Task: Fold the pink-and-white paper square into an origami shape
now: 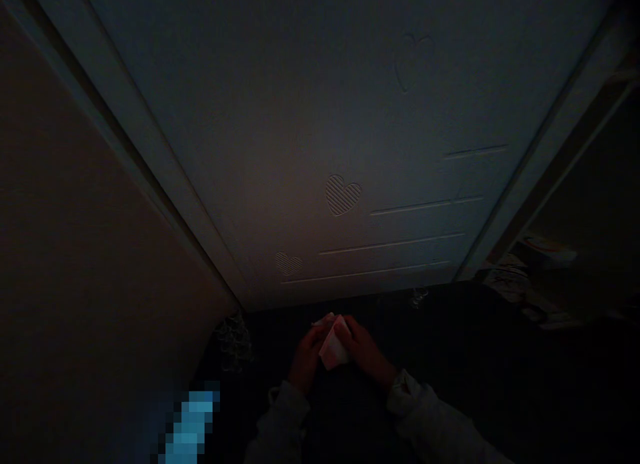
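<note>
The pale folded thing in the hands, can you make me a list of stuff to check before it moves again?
1. Left hand touching the pale folded thing: ok, it's at the left side.
2. Right hand touching it: ok, fingers lie over its right side.
3. Left sleeve and right sleeve off it: ok, both end around the wrists.
4. Shiny cluster away from the hands: ok, it sits apart on the left.
5. Plenty of light: not ok, it's very dim.
6. What it's made of: cannot tell.

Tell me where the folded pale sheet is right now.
In the head view, the folded pale sheet is below centre, held between the left hand and right hand.
</note>
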A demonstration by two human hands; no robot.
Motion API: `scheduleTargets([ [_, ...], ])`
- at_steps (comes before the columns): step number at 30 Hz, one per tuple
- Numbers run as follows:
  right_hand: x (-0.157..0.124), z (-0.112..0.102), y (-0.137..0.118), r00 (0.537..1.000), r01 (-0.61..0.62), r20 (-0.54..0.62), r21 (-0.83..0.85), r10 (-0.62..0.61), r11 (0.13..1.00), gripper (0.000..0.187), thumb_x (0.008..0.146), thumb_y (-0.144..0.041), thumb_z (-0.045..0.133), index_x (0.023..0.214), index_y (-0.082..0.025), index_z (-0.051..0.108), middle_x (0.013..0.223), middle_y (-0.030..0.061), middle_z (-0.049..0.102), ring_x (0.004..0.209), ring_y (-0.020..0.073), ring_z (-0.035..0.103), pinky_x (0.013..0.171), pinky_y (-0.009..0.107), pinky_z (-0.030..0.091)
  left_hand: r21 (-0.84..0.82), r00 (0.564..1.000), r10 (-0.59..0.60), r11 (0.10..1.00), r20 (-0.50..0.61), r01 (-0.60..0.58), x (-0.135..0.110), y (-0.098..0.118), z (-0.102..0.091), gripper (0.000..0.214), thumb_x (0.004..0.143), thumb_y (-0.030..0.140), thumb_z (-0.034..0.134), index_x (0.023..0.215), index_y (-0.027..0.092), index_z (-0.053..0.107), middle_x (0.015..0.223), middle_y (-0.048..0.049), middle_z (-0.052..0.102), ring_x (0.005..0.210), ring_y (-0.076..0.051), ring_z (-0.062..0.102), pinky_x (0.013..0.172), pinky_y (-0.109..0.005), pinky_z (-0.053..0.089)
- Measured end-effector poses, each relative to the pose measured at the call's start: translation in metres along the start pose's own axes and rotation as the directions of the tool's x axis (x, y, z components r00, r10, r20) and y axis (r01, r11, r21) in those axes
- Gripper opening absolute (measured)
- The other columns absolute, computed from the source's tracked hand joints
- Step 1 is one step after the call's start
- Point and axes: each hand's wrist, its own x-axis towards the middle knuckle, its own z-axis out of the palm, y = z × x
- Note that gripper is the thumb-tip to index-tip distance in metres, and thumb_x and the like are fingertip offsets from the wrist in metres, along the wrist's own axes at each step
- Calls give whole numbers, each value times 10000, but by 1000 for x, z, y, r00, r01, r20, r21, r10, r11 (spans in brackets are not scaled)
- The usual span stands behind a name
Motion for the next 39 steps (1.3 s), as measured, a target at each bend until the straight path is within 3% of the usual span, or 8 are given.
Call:
scheduleTargets([
  [39,0,-1,-2,1000,-4,8,38,3,999,332,807,-459,344,884,-175,496,767,18,566,674,136,524,557,228,403,-48,1000,-17,999,-24,16,-1,2,3,331,595,343,647,860,145,625,995,-101,622,912,-244,546,803,-346,396],
])
